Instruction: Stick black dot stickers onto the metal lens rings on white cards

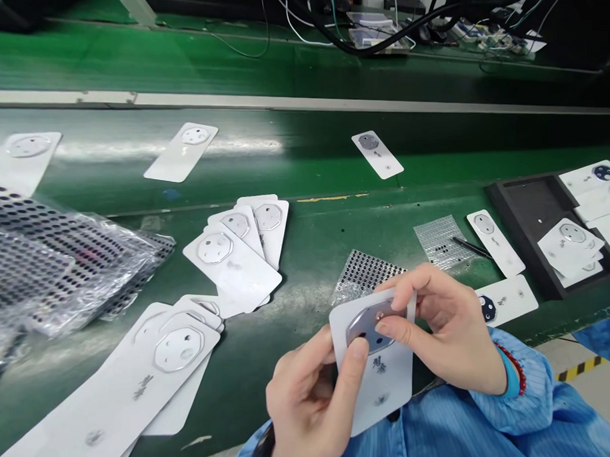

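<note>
My left hand (313, 402) grips the lower left of a white rectangular card (379, 384), with its thumb pressed on an octagonal silver plate (366, 327) with dark holes that sits on the card. My right hand (436, 326) holds the card's upper right edge, and its fingertips rest on the plate. A small copper-coloured spot (380, 316) shows between the fingertips. Just beyond my hands lies a sheet of black-dotted film (368, 274), partly hidden by the card. Several similar white cards (233, 266) lie fanned out to the left.
A plastic bag of dotted sheets (63, 263) lies at the left. A black foam tray (525, 216) holding white cards stands at the right, near a black pen or tweezers (472, 247). The green bench has a raised rail (309, 104); cables lie behind it.
</note>
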A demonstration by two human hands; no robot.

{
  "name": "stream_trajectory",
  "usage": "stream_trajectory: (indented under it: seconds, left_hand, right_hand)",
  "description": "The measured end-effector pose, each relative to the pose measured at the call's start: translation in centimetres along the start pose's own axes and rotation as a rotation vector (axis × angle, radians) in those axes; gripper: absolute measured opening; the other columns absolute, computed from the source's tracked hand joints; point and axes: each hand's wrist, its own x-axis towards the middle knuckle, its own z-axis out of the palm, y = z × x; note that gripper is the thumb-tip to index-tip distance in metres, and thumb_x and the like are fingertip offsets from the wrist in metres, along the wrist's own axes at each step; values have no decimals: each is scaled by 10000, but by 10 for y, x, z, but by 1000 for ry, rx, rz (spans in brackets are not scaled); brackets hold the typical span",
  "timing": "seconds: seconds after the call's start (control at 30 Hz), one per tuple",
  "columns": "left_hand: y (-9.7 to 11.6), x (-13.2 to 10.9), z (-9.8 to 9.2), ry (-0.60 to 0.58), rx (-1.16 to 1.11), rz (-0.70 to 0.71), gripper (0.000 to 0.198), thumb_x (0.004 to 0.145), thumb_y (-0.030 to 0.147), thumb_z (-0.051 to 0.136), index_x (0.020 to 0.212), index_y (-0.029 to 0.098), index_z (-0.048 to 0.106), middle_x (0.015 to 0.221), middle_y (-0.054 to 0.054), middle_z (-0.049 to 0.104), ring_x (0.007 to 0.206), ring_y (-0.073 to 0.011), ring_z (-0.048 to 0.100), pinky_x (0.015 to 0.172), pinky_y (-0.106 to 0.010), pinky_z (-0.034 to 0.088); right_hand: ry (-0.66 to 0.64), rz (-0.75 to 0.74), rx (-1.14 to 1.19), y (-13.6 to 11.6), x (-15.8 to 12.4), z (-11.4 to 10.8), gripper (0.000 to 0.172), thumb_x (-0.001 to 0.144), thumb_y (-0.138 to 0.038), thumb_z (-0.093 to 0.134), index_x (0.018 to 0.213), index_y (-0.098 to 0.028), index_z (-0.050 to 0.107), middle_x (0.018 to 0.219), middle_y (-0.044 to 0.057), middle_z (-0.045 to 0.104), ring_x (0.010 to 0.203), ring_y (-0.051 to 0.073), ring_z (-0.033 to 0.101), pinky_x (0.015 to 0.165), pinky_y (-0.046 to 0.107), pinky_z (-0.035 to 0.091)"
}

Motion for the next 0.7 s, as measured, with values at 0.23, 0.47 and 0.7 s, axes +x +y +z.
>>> stream_trajectory:
  seconds: [0.23, 0.47, 0.7]
  left_hand:
    - [1, 0, 3, 45, -5, 26, 113, 786, 119, 665, 828, 213, 712, 509, 59, 617, 379, -72, 481, 387, -147, 418]
    - [16, 4, 5, 35, -135, -279, 193, 806, 273, 681, 634, 186, 689, 383, 51, 440, 339, -63, 335, 325, -166, 292]
    - [19, -3, 1, 71, -296, -475, 262, 776, 436, 708, 749, 185, 777, 448, 7, 515, 394, -113, 459, 352, -200, 398]
  right_hand:
    - [-5, -12, -23, 0, -2, 1, 189, 801, -102, 712, 821, -225, 571, 896, -22, 673, 761, 79, 644, 677, 157, 553]
    - [-13, 59, 44, -2, -1, 1, 171, 804, -130, 712, 869, -241, 600, 876, -25, 670, 722, 79, 643, 624, 149, 544]
    - [-88, 218, 175, -2, 0, -5, 175, 822, -194, 719, 957, -248, 621, 751, -23, 635, 606, 84, 591, 526, 165, 505]
